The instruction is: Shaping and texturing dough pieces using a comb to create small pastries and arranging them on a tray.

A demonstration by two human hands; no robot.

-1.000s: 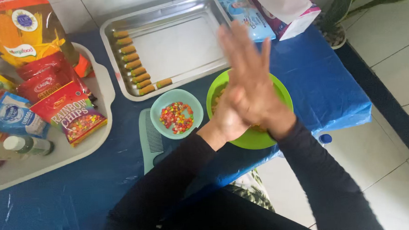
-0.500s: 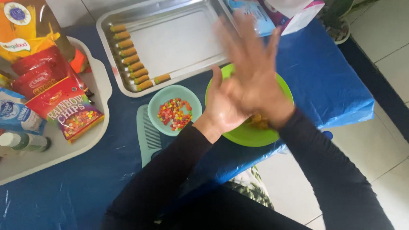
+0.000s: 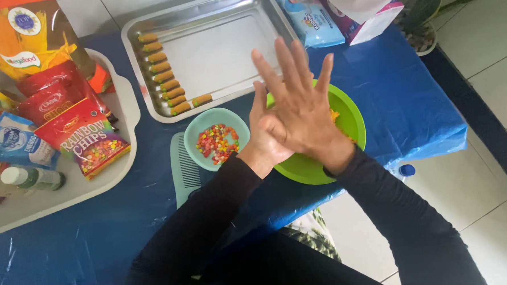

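My right hand (image 3: 298, 103) lies flat on top of my left hand (image 3: 263, 137), palms pressed together with the fingers spread, above a green bowl (image 3: 352, 116). Orange crumbs show in the bowl beside my hands. Whether anything lies between the palms is hidden. A small teal bowl (image 3: 198, 125) of coloured candy chips stands just left of my left hand. Beyond it, a metal baking tray (image 3: 226, 47) holds a column of several small coated rolls along its left side.
A white tray (image 3: 128, 116) at the left carries snack packets, a red chips bag (image 3: 85, 138) and a small bottle (image 3: 30, 178). A teal comb-like tool (image 3: 182, 171) lies beside the candy bowl. Blue packet and tissue box stand at the back; the table edge drops to tiled floor at right.
My pressed-together hands have shifted slightly over the green bowl, with the right hand sliding across the left. The view has tilted a little. Nothing else moved.
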